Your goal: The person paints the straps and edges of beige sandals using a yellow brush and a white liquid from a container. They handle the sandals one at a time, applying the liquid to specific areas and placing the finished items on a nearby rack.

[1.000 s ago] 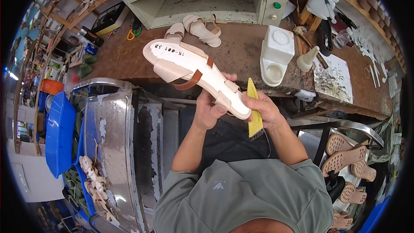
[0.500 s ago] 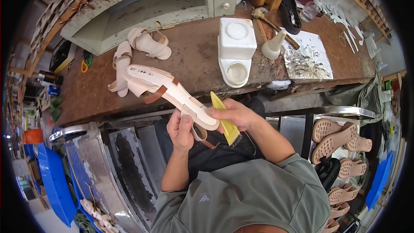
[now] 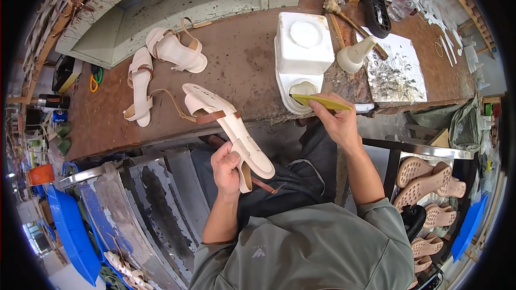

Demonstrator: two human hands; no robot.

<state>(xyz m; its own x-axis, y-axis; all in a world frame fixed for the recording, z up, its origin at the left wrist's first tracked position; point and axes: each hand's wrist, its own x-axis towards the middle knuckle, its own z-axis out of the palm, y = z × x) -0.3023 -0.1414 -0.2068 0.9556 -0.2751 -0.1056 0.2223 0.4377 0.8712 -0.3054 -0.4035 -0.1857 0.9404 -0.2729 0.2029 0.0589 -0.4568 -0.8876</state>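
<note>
My left hand [image 3: 225, 171] is closed round the heel part of a cream sandal [image 3: 244, 139] with brown straps. The sandal tilts up and away, its toe over the bench edge and its loose ankle strap hanging by my wrist. My right hand [image 3: 341, 122] pinches a flat yellow-handled brush [image 3: 329, 102]. The brush's far end reaches into the round front cup of a white plastic pot [image 3: 304, 43], so its bristles are hidden. Two more cream sandals, a left one [image 3: 141, 88] and a right one [image 3: 180, 53], lie on the bench.
The worn brown bench [image 3: 236, 48] also carries a pale cone-shaped bottle [image 3: 356, 53], a stained paper sheet [image 3: 398, 75], a black sole [image 3: 376, 11] and scissors [image 3: 95, 78]. Tan soles [image 3: 422, 182] fill a rack at right. A blue tray [image 3: 70, 231] stands at lower left.
My right hand has moved the brush away from the sandal, forward and right, to the pot's cup. My left hand with the sandal has shifted slightly; the view has moved a little.
</note>
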